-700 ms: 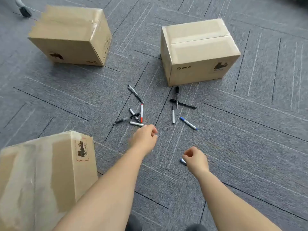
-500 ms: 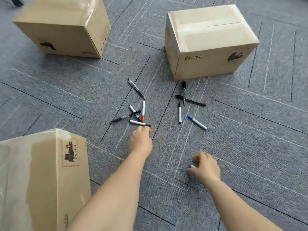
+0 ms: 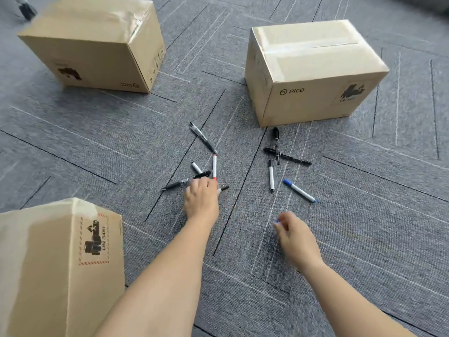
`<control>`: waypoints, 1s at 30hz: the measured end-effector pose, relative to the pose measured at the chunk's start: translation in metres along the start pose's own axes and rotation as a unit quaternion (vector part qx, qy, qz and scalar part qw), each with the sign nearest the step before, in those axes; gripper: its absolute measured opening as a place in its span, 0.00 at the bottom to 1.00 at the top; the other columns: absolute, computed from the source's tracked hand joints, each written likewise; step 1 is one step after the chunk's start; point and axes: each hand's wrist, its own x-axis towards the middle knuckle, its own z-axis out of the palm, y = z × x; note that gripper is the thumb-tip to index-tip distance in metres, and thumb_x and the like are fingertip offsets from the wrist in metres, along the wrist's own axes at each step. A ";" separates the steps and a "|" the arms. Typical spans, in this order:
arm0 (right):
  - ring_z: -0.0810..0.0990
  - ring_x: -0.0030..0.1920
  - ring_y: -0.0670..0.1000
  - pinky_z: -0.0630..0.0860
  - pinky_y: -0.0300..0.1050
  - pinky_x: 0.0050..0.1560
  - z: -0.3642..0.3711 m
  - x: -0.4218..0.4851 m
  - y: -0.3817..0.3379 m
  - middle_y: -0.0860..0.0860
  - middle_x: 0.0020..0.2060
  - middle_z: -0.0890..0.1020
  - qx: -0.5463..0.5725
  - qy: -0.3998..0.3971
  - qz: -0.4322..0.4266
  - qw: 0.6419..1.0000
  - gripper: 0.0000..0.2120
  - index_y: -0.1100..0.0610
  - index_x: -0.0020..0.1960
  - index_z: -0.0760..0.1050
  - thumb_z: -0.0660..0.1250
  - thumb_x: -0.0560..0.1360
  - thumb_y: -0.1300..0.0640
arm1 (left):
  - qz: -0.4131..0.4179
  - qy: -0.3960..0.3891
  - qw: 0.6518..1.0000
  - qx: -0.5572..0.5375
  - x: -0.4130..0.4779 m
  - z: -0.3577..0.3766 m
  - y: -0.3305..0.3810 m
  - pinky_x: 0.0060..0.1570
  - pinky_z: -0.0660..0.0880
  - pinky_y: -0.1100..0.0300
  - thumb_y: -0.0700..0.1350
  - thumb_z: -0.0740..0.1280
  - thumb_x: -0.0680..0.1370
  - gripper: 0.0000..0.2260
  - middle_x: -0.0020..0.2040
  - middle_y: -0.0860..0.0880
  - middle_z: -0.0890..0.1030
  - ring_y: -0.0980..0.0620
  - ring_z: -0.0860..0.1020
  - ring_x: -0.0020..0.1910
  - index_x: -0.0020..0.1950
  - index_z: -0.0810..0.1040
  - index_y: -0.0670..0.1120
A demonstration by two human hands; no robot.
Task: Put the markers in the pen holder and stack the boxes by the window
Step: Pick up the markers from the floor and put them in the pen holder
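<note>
Three taped cardboard boxes stand apart on the grey carpet floor. The PICO box is far right, a second box is far left, and a third box with a UN 3481 label is near left. The markers lie loose on the floor between them.

The left grip, a bare hand, is knuckles-up on the left cluster. It covers most of a white marker, whose black end pokes out to the right. The fingers are hidden beneath the hand, so I cannot tell whether they are clenched on the marker. Just beyond it lie a red-capped marker, a short white marker, a black pen and a longer black pen.

The right grip, blurred, has its fingers curled round a blue-tipped marker, pinching it low over the carpet.

In front of the PICO box, two black markers cross each other. A white marker with black ends and a blue-capped marker lie just nearer.

A chair caster shows at the far left, behind the second box.
</note>
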 end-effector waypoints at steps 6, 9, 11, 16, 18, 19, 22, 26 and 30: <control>0.77 0.44 0.53 0.70 0.47 0.43 -0.006 0.047 -0.025 0.49 0.48 0.78 0.022 0.075 0.004 0.997 0.13 0.53 0.56 0.71 0.52 0.82 0.47 | -0.028 0.008 0.994 -0.105 0.009 -0.016 -0.006 0.36 0.66 0.61 0.41 0.53 0.82 0.07 0.45 0.47 0.73 0.51 0.71 0.40 0.57 0.67 0.43; 0.75 0.47 0.54 0.70 0.48 0.43 -0.005 0.065 -0.026 0.53 0.51 0.76 -0.038 0.037 -0.004 0.999 0.11 0.56 0.53 0.71 0.57 0.81 0.50 | -0.056 -0.015 0.996 -0.072 0.016 -0.025 -0.020 0.44 0.71 0.57 0.41 0.55 0.81 0.13 0.56 0.46 0.73 0.49 0.73 0.47 0.66 0.66 0.42; 0.75 0.52 0.56 0.72 0.50 0.47 -0.004 0.073 -0.029 0.55 0.54 0.75 -0.051 0.043 -0.022 0.997 0.10 0.58 0.56 0.73 0.59 0.80 0.54 | -0.068 -0.034 0.996 -0.056 0.023 -0.023 -0.026 0.45 0.76 0.56 0.42 0.61 0.80 0.17 0.61 0.46 0.69 0.50 0.75 0.47 0.68 0.65 0.44; 0.73 0.57 0.59 0.70 0.52 0.56 -0.014 0.093 -0.029 0.58 0.58 0.76 -0.092 0.137 0.021 0.986 0.13 0.60 0.62 0.73 0.59 0.79 0.60 | -0.101 -0.061 0.993 -0.023 0.037 -0.016 -0.040 0.46 0.77 0.53 0.40 0.65 0.78 0.14 0.60 0.46 0.71 0.48 0.76 0.49 0.63 0.71 0.44; 0.73 0.57 0.58 0.70 0.51 0.56 -0.019 0.096 -0.025 0.57 0.58 0.77 -0.176 0.139 0.040 0.974 0.14 0.59 0.63 0.71 0.59 0.78 0.61 | -0.085 -0.065 0.994 -0.002 0.037 -0.017 -0.040 0.46 0.74 0.54 0.41 0.65 0.78 0.14 0.60 0.45 0.73 0.47 0.75 0.53 0.63 0.71 0.44; 0.73 0.58 0.58 0.70 0.51 0.57 -0.019 0.096 -0.023 0.57 0.59 0.77 -0.204 0.130 0.047 0.969 0.15 0.59 0.63 0.71 0.59 0.77 0.62 | -0.071 -0.063 0.995 0.008 0.035 -0.016 -0.040 0.46 0.73 0.55 0.43 0.64 0.78 0.14 0.60 0.45 0.73 0.47 0.75 0.54 0.64 0.71 0.44; 0.73 0.58 0.58 0.70 0.51 0.57 -0.016 0.096 -0.021 0.57 0.58 0.76 -0.242 0.109 0.046 0.963 0.16 0.59 0.63 0.70 0.61 0.75 0.65 | -0.040 -0.029 0.999 0.020 0.030 -0.015 -0.038 0.49 0.72 0.56 0.47 0.61 0.80 0.14 0.59 0.46 0.75 0.48 0.75 0.55 0.64 0.72 0.44; 0.72 0.55 0.59 0.69 0.51 0.54 -0.013 0.102 -0.031 0.58 0.57 0.75 -0.192 0.124 0.027 0.973 0.11 0.61 0.59 0.70 0.57 0.78 0.62 | -0.096 0.000 0.995 -0.017 0.030 -0.021 -0.025 0.54 0.71 0.54 0.46 0.54 0.82 0.14 0.60 0.45 0.75 0.47 0.74 0.58 0.64 0.69 0.41; 0.71 0.52 0.57 0.68 0.48 0.52 -0.009 0.106 -0.039 0.57 0.56 0.73 -0.194 0.120 -0.005 0.974 0.10 0.60 0.58 0.68 0.56 0.77 0.64 | -0.213 -0.046 0.970 -0.109 0.037 -0.029 -0.011 0.36 0.68 0.55 0.44 0.50 0.83 0.12 0.56 0.42 0.78 0.43 0.76 0.44 0.63 0.64 0.40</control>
